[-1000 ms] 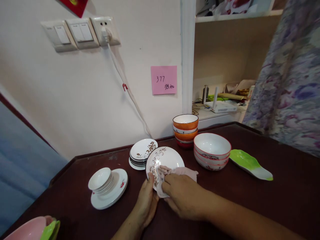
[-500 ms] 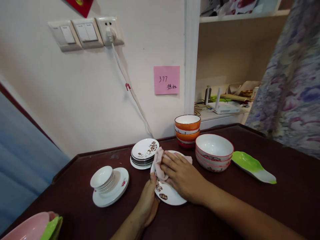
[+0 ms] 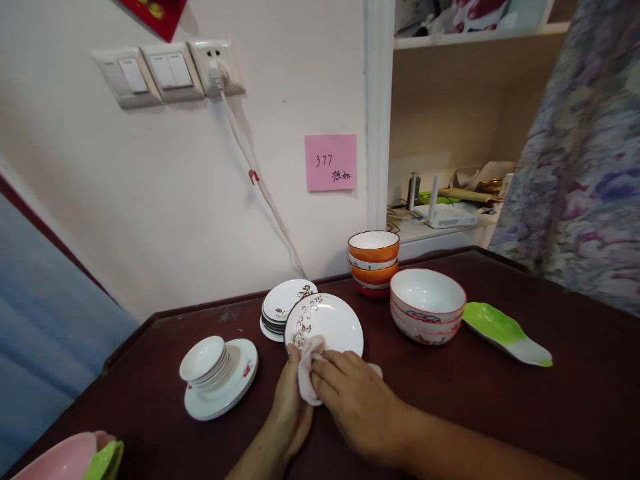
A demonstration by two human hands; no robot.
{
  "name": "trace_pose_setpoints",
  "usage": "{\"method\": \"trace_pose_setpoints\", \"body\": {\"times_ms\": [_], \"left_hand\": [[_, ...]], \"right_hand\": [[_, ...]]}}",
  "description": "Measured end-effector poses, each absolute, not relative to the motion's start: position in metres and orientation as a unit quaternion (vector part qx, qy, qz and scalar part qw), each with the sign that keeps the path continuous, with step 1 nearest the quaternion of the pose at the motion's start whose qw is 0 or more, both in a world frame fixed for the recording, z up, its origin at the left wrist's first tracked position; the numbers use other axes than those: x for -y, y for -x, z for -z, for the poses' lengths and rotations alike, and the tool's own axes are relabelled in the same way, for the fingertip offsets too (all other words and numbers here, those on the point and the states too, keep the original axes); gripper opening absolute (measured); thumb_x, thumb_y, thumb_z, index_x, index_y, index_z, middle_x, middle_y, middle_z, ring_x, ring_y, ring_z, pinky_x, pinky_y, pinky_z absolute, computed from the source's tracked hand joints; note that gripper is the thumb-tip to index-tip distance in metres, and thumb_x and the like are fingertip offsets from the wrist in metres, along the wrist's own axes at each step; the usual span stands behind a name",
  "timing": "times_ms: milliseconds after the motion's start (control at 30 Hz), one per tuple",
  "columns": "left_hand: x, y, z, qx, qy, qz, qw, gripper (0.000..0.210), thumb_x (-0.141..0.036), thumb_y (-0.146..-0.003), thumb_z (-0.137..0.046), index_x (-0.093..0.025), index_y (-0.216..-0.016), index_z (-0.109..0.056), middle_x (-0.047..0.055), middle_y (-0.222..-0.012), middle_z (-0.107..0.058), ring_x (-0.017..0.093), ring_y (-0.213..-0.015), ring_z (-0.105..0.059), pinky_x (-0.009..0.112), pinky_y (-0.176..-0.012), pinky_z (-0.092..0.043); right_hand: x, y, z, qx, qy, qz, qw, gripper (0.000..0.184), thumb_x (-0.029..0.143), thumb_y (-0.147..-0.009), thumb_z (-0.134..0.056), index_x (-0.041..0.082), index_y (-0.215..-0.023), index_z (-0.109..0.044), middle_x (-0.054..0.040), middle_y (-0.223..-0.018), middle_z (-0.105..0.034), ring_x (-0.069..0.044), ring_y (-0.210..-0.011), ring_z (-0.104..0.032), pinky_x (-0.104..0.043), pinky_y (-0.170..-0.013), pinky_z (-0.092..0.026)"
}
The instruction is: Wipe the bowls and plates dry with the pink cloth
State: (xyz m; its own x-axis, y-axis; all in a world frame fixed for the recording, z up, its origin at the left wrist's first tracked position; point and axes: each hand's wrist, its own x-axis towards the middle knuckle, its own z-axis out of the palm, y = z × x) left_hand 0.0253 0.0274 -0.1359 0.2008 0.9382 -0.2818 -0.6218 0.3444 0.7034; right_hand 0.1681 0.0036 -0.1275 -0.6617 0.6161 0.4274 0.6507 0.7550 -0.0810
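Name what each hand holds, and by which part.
Left hand: patterned plate, by its near-left rim. Right hand: pale cloth, by a bunched part.

Plate [image 3: 335, 323]: round, white, dark-rimmed, bearing brown flowers and scrolls along its left side; held at a tilt, decorated face up. Cloth [image 3: 309, 379]: pale pink, crumpled, against the plate's near part, partly hidden.
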Motion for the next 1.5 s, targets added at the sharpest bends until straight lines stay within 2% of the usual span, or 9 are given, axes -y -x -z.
{"method": "trace_pose_setpoints", "body": {"times_ms": [167,300,400,500,600,667,1067,1267,1500], "left_hand": [[-0.024,-0.026,0.136,-0.343,-0.228,-0.503,0.760,0.057,-0.058,-0.087,-0.046,-0.022,-0.130,-0.057,0.011,-0.123,-0.068,0.027,-0.119,-0.059,0.041,-0.101,-0.045],[-0.022,-0.029,0.137,-0.321,-0.283,-0.494,0.757,0.051,-0.049,-0.088,-0.052,-0.019,-0.130,-0.057,0.013,-0.124,-0.068,0.029,-0.120,-0.058,0.043,-0.101,-0.045],[-0.021,-0.029,0.137,-0.329,-0.299,-0.492,0.749,0.047,-0.041,-0.088,-0.057,-0.016,-0.128,-0.058,0.014,-0.124,-0.068,0.030,-0.121,-0.058,0.043,-0.101,-0.045],[-0.021,-0.029,0.136,-0.345,-0.293,-0.512,0.730,0.046,-0.032,-0.085,-0.063,-0.016,-0.127,-0.058,0.014,-0.124,-0.068,0.029,-0.120,-0.059,0.041,-0.102,-0.045],[-0.023,-0.029,0.137,-0.342,-0.289,-0.533,0.718,0.050,-0.026,-0.082,-0.067,-0.017,-0.130,-0.056,0.014,-0.126,-0.066,0.028,-0.118,-0.060,0.041,-0.103,-0.046],[-0.023,-0.028,0.137,-0.343,-0.286,-0.543,0.711,0.053,-0.024,-0.081,-0.068,-0.018,-0.132,-0.054,0.014,-0.125,-0.067,0.028,-0.117,-0.061,0.042,-0.102,-0.047],[-0.025,-0.029,0.134,-0.347,-0.284,-0.532,0.718,0.049,-0.025,-0.083,-0.066,-0.015,-0.129,-0.055,0.014,-0.123,-0.069,0.029,-0.117,-0.061,0.045,-0.101,-0.047],[-0.025,-0.026,0.135,-0.334,-0.323,-0.505,0.728,0.048,-0.023,-0.082,-0.066,-0.014,-0.128,-0.056,0.015,-0.118,-0.070,0.031,-0.115,-0.062,0.045,-0.095,-0.051],[-0.018,-0.029,0.145,-0.386,-0.441,-0.416,0.696,0.048,-0.024,-0.072,-0.077,-0.007,-0.115,-0.063,0.022,-0.113,-0.070,0.035,-0.095,-0.068,0.036,-0.062,-0.058]], "right_hand": [[-0.010,-0.178,0.120,0.904,0.343,0.016,0.254,0.046,0.032,-0.100,-0.035,0.021,-0.145,-0.035,-0.0051,-0.149,-0.042,-0.023,-0.141,-0.027,-0.056,-0.116,-0.006],[-0.034,-0.192,0.117,0.868,0.419,0.071,0.255,0.047,0.037,-0.099,-0.038,0.017,-0.141,-0.043,-0.0095,-0.149,-0.042,-0.028,-0.143,-0.022,-0.061,-0.114,0.007],[-0.053,-0.208,0.118,0.819,0.493,0.056,0.289,0.045,0.032,-0.095,-0.045,0.012,-0.135,-0.050,-0.0159,-0.147,-0.043,-0.033,-0.141,-0.025,-0.062,-0.114,-0.003],[-0.066,-0.220,0.122,0.711,0.529,-0.155,0.437,0.039,0.023,-0.085,-0.053,0.010,-0.122,-0.058,-0.0194,-0.137,-0.051,-0.033,-0.132,-0.039,-0.053,-0.111,-0.024],[-0.070,-0.218,0.133,0.590,0.511,-0.335,0.528,0.028,0.030,-0.085,-0.052,0.014,-0.106,-0.062,-0.0125,-0.105,-0.067,-0.028,-0.101,-0.061,-0.045,-0.090,-0.047],[-0.068,-0.210,0.142,0.552,0.507,-0.384,0.539,0.031,0.037,-0.087,-0.047,0.015,-0.104,-0.059,-0.0081,-0.088,-0.068,-0.024,-0.081,-0.065,-0.038,-0.071,-0.054],[-0.058,-0.202,0.128,0.452,0.426,-0.511,0.594,0.036,0.046,-0.076,-0.063,0.016,-0.096,-0.060,-0.0032,-0.077,-0.066,-0.018,-0.067,-0.062,-0.029,-0.061,-0.050],[-0.047,-0.231,0.084,0.705,0.416,-0.273,0.506,0.015,0.029,-0.085,-0.058,0.017,-0.080,-0.064,0.0003,-0.075,-0.054,-0.014,-0.069,-0.051,-0.024,-0.062,-0.040],[-0.039,-0.242,0.057,0.798,0.376,-0.219,0.417,0.010,0.020,-0.085,-0.056,0.017,-0.079,-0.063,0.0020,-0.075,-0.053,-0.012,-0.069,-0.051,-0.024,-0.064,-0.038]]}}
